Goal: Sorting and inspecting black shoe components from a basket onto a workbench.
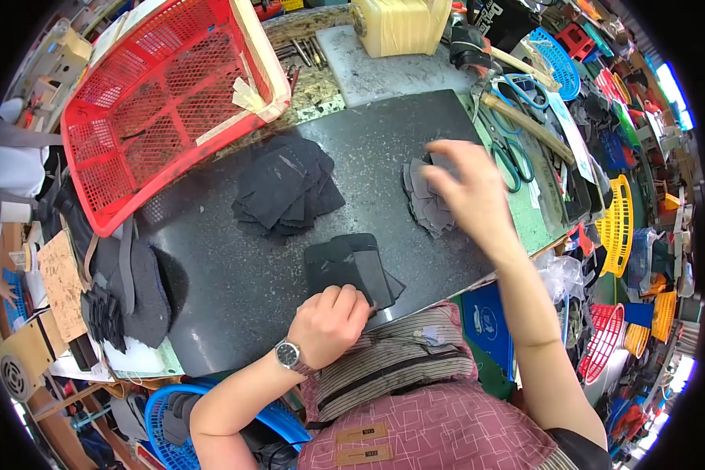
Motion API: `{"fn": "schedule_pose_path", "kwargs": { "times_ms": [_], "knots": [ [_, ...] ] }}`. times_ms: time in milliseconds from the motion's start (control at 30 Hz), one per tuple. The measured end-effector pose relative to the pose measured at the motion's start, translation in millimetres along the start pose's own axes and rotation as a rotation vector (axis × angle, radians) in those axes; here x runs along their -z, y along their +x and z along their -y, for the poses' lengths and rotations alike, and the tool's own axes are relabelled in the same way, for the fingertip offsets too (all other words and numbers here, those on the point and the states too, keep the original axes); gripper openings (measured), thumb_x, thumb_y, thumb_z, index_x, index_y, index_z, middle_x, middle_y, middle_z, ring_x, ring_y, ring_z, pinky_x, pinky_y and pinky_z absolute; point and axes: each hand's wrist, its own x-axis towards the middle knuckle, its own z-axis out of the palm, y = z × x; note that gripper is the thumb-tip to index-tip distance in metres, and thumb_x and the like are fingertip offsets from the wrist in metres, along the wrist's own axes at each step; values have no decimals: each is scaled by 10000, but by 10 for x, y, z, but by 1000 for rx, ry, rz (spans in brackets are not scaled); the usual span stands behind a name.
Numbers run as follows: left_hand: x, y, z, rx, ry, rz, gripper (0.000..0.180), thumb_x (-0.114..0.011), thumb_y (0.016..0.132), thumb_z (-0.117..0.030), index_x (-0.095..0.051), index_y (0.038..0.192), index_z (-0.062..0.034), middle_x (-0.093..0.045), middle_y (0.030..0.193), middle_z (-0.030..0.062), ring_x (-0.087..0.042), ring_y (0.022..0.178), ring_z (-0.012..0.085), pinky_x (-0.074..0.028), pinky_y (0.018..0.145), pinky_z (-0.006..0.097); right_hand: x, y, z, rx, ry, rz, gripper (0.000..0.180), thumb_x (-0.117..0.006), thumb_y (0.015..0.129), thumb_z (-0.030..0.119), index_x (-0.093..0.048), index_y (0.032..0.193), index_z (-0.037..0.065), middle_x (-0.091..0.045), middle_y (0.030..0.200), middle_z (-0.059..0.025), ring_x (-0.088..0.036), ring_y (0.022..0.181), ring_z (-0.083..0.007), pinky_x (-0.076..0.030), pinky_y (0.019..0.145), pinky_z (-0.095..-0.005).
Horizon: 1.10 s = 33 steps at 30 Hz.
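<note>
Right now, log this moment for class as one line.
left hand: at nearest black pieces | right hand: blurred, by grey pile, contact unclear | red basket: far left

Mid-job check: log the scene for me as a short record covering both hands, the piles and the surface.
Left hand: fingers curled at the near edge of the small black pieces; grip unclear
Right hand: blurred, fingers parted, at the grey pile; contact unclear
Far pile: black pieces, loosely stacked
Surface: dark board
Far left: red basket
</note>
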Motion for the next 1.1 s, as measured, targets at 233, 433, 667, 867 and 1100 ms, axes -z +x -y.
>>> {"fn": "schedule_pose_path", "kwargs": {
  "times_ms": [233, 433, 667, 867, 1100],
  "knots": [
    [154, 609, 80, 68, -327, -366, 476, -772, 681, -216, -615, 1085, -22, -601, 1058, 138, -595, 893, 319, -509, 772, 377, 225, -528, -553, -127, -453, 53, 547, -691, 776, 390, -574, 1143, 2, -579, 1177, -158, -529, 1098, -326, -405, 944, -403],
    [-420, 1758, 141, 5, -448, -327, 758, -752, 703, -276, -391, 1328, -43, -536, 1201, 164, -471, 1148, 338, -384, 982, 416, -54, -449, -665, -194, -287, -240, 419, -709, 776, 323, -618, 1064, 33, -597, 1137, -128, -540, 1066, -322, -403, 922, -408],
    [-479, 1892, 112, 184, -486, -126, 929, -801, 651, -272, -287, 1390, -44, -561, 1176, 179, -498, 1121, 349, -387, 952, 425, 133, -506, -552, 162, -21, -294, 159, -692, 727, -22, -615, 858, 23, -619, 863, -109, -599, 782, -282, -475, 724, -340],
    [-301, 1628, 542, 253, -1132, -207, 644, -617, 774, -24, -361, 1365, -64, -545, 1251, 146, -487, 1201, 222, -395, 1008, 356, 506, -336, -94, -381, 903, -293, 125, -599, 883, 34, -554, 998, 15, -583, 772, -15, -545, 606, -67, -478, 540, -208],
    [259, 148, 293, 798, -1231, -153, 556, -679, 820, -47, -395, 1298, -61, -601, 749, -9, -545, 660, 33, -446, 597, 197, 74, -400, 623, -526, 1163, 549, 314, -657, 815, -4, -513, 1091, 33, -570, 771, 7, -538, 654, -42, -454, 576, -199]
  ]
}}
